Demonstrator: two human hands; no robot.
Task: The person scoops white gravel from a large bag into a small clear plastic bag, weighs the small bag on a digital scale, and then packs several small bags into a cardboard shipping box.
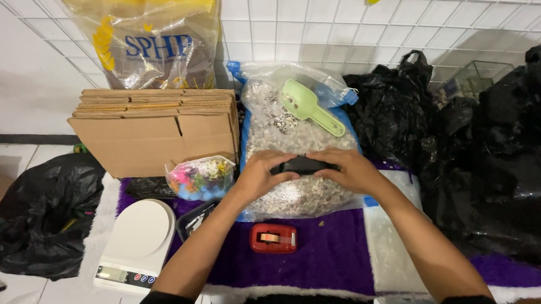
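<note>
Both of my hands hold a small black object (301, 165), likely a folded black plastic bag, above a large clear bag of pale shells or gravel (295, 135). My left hand (260, 171) grips its left end and my right hand (349, 167) its right end. A light green plastic scoop (309, 106) lies on top of the gravel at the far side. Near my forearms, a red tape dispenser (273, 238) sits on the purple cloth (333, 258).
A white kitchen scale (136, 244) stands at lower left. Beside it lie a small bag of colourful pieces (201, 178) and a stack of flat cardboard boxes (156, 129). Black plastic bags (495, 162) fill the right side, and another black bag (40, 212) sits on the floor at left.
</note>
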